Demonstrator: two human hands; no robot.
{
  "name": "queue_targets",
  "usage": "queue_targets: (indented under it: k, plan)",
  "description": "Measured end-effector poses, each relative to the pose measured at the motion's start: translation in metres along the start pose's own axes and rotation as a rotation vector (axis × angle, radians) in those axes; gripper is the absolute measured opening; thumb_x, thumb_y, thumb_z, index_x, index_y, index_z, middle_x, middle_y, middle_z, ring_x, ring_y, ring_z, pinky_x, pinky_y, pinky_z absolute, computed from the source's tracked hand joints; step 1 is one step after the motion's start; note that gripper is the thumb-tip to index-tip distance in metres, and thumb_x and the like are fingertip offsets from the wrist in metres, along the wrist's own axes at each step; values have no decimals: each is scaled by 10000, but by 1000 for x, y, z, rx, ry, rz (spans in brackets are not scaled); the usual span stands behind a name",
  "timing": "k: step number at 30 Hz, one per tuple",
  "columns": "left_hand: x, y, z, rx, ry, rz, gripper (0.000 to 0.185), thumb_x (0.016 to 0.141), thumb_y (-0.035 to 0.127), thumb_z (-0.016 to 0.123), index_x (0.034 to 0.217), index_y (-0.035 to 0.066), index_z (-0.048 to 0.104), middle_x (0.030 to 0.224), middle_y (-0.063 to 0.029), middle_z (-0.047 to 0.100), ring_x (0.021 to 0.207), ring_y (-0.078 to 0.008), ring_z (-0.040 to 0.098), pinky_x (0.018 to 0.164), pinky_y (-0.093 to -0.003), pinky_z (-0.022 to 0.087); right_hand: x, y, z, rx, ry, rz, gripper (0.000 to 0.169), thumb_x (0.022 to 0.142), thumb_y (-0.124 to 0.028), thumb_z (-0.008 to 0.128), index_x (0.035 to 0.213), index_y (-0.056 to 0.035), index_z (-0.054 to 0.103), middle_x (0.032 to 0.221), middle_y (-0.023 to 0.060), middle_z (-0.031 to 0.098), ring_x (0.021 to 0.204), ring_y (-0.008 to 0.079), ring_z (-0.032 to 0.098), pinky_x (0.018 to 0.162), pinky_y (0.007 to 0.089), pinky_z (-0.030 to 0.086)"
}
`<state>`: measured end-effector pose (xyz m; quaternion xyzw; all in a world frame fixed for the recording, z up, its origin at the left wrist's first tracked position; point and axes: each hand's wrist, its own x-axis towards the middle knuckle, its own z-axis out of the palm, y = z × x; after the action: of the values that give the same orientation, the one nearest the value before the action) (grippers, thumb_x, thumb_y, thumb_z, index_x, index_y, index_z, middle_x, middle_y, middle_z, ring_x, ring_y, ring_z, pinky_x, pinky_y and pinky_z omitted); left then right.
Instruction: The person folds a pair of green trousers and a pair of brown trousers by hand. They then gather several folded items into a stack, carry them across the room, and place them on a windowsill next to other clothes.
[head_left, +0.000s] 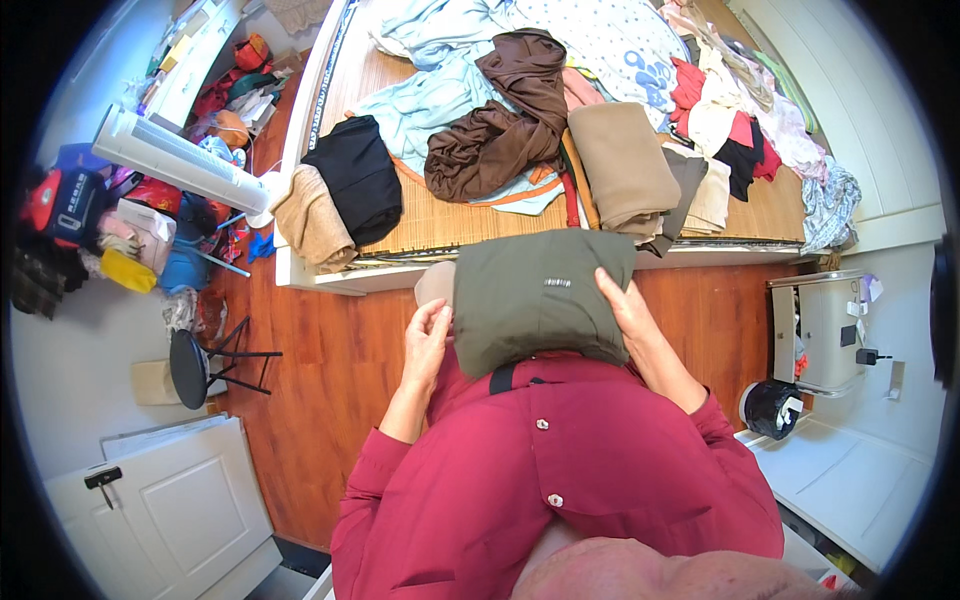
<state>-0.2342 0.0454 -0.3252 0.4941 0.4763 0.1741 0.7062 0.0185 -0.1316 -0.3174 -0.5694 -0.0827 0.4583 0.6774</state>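
Observation:
A folded dark green garment (536, 300) with a small printed word on it lies over my lap, close to the bed's edge. On its right side my right hand (630, 315) grips it, thumb on top. My left hand (429, 337) is at its left side, fingertips pinching the edge of a beige cloth (435, 283) that sticks out beside the green one. On the bed beyond are a folded tan garment (622, 165), a crumpled brown garment (502, 135), a folded black garment (356, 180) and a tan knit piece (313, 217).
The bed (420, 247) bears a bamboo mat and heaps of clothes. A white tower fan (187, 161) leans across the view at left, near bags and a black folding stool (189, 369). At right stand a cabinet (821, 330) and a black-lined bin (772, 409).

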Motion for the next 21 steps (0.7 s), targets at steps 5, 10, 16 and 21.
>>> queue_targets:
  k: [5,10,16,21]
  plan:
    - [-2,-5,7,-83,-355,-119,442,988,405,474,1222,36,545,1081,-62,649,911,-112,613,798,-268,488,17,-29,26,-103,81,-201,447,952,-281,567,1272,23,491,1205,90,564,1074,183,548,914,317,457]
    - [-4,6,39,-493,-688,-271,685,932,586,435,1379,70,372,1322,-138,503,1154,-228,545,946,-407,460,2,-42,99,-209,47,-337,449,958,-309,555,1261,18,504,1200,91,570,1092,176,522,929,317,427]
    - [-2,10,27,-1075,-631,-266,877,830,729,436,1486,203,188,1472,-90,352,1356,-326,328,1086,-541,294,15,-13,121,17,-156,-104,456,980,-257,520,1364,-48,391,1316,85,485,1178,201,496,986,368,445]
    - [17,7,-1,-1210,-272,-50,645,875,454,564,1381,89,403,1401,-96,450,1296,-295,403,1095,-476,308,11,41,138,58,-273,37,519,950,-218,574,1392,-45,366,1349,62,450,1237,184,427,1034,343,371]
